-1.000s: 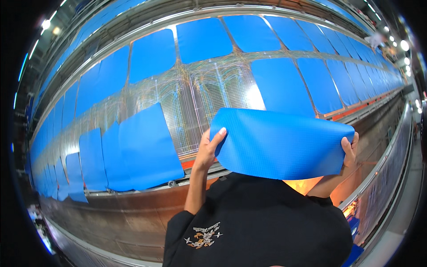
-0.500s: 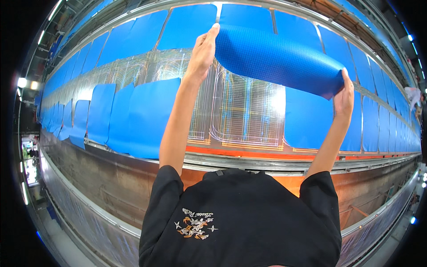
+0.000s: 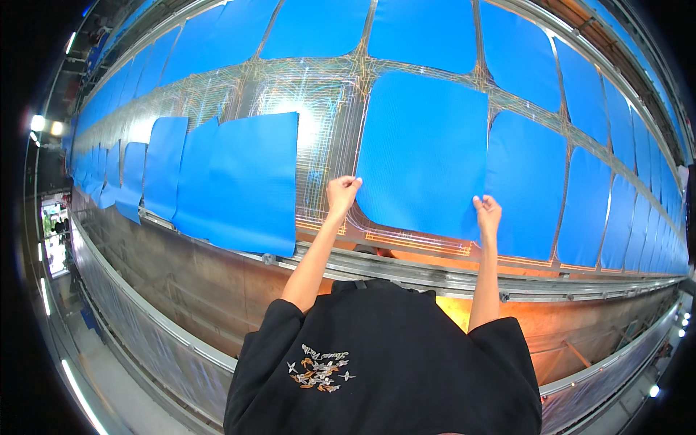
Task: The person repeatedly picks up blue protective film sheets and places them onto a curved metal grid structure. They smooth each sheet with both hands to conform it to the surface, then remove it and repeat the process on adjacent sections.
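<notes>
Blk shirt (image 3: 384, 362) nearest, then metal rail (image 3: 536, 287). R hand (image 3: 488, 215) pinches blue sheet (image 3: 424, 148) at rt edge nr corner, L hand (image 3: 342, 196) its lt edge. Sheet lies on line-marked table (image 3: 325, 167), w/ row of blue sheets (image 3: 420, 32) behind.

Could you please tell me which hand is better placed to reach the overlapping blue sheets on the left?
Probably the left hand: it's nearer the overlapping blue sheets; the right hand is by the right edge of the flat sheet.
</notes>
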Demonstrator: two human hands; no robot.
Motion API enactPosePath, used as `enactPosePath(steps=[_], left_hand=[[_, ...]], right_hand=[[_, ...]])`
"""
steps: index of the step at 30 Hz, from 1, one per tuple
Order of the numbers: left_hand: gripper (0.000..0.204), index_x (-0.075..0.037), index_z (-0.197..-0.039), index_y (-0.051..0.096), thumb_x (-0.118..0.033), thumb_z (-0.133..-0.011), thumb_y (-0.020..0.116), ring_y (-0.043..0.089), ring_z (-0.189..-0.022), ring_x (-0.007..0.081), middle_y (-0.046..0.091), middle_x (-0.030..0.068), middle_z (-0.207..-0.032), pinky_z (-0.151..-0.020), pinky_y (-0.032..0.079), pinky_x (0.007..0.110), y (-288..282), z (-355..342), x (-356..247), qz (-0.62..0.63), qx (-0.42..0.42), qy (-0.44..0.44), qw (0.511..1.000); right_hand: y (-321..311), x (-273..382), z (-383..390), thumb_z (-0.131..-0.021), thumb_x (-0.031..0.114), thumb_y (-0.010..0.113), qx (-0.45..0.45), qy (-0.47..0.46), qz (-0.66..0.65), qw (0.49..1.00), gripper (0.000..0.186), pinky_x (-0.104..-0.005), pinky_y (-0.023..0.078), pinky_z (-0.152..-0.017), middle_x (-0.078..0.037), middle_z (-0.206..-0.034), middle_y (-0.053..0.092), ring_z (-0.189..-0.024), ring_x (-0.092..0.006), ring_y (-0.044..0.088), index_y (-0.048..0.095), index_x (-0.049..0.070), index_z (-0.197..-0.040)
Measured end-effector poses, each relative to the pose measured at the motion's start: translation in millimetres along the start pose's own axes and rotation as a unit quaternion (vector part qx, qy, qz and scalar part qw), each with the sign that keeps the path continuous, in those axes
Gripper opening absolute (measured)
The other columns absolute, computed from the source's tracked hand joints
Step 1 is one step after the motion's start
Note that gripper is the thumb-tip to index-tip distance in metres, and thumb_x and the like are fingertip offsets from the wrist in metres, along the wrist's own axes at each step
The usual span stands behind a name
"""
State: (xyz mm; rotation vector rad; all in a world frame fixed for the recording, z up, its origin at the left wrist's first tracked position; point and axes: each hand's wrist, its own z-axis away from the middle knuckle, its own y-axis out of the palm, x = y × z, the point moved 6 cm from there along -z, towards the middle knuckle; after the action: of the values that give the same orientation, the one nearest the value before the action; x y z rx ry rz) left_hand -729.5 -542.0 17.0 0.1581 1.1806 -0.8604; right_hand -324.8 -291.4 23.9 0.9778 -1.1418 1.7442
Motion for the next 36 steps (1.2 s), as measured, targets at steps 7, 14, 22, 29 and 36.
enactPosePath(steps=[7, 14, 22, 29, 36], left_hand=[[0.027, 0.004, -0.099, 0.08, -0.02, -0.087, 0.083, 0.07, -0.073, 0.0122, 0.078, 0.0087, -0.085, -0.067, 0.054, 0.027, -8.6, 22.7, 4.1, -0.073, -0.043, -0.022, 0.996], [0.03, -0.001, -0.096, 0.081, -0.027, -0.084, 0.087, 0.073, -0.076, 0.0154, 0.079, 0.0096, -0.085, -0.073, 0.056, 0.03, -19.6, 22.5, 14.7, -0.083, -0.024, -0.067, 0.994], [0.031, 0.0, -0.098, 0.081, -0.028, -0.085, 0.086, 0.07, -0.075, 0.014, 0.079, 0.0077, -0.085, -0.071, 0.055, 0.03, -18.6, 18.9, 26.0, -0.072, -0.013, -0.076, 0.994], [0.029, -0.001, -0.093, 0.08, -0.029, -0.087, 0.084, 0.066, -0.069, 0.0104, 0.077, 0.0047, -0.079, -0.067, 0.052, 0.028, -17.6, 17.1, 33.5, -0.079, -0.004, -0.058, 0.995], [0.026, 0.001, -0.092, 0.079, -0.025, -0.089, 0.083, 0.06, -0.065, 0.0085, 0.073, 0.0029, -0.074, -0.061, 0.048, 0.027, -14.9, 20.2, 27.3, -0.08, -0.017, -0.043, 0.996]], right_hand=[[10.2, -14.2, 22.1, -0.093, 0.015, 0.077, -0.052, 0.036, 0.08, 0.995, 0.017, -0.0258, 0.038, -0.055, 0.002, -0.069, 0.063, -0.063, -0.0037, 0.048, 0.074, -0.001, -0.096], [11.2, -2.7, 31.7, -0.091, 0.018, 0.079, -0.065, 0.054, 0.12, 0.989, 0.021, -0.0279, 0.041, -0.057, 0.0, -0.07, 0.064, -0.063, -0.0062, 0.051, 0.074, -0.002, -0.096], [9.8, -11.9, 29.8, -0.091, 0.02, 0.079, -0.053, 0.079, 0.09, 0.991, 0.022, -0.0293, 0.044, -0.057, -0.002, -0.072, 0.068, -0.063, -0.0076, 0.054, 0.075, -0.002, -0.096], [8.8, -22.7, 28.1, -0.09, 0.019, 0.08, -0.065, 0.062, 0.084, 0.992, 0.022, -0.0287, 0.045, -0.059, -0.003, -0.073, 0.07, -0.064, -0.0077, 0.057, 0.076, -0.002, -0.093], [9.7, -24.9, 28.2, -0.089, 0.021, 0.08, -0.065, 0.067, 0.091, 0.991, 0.023, -0.0292, 0.046, -0.06, -0.002, -0.072, 0.07, -0.064, -0.0079, 0.057, 0.076, -0.001, -0.093]])
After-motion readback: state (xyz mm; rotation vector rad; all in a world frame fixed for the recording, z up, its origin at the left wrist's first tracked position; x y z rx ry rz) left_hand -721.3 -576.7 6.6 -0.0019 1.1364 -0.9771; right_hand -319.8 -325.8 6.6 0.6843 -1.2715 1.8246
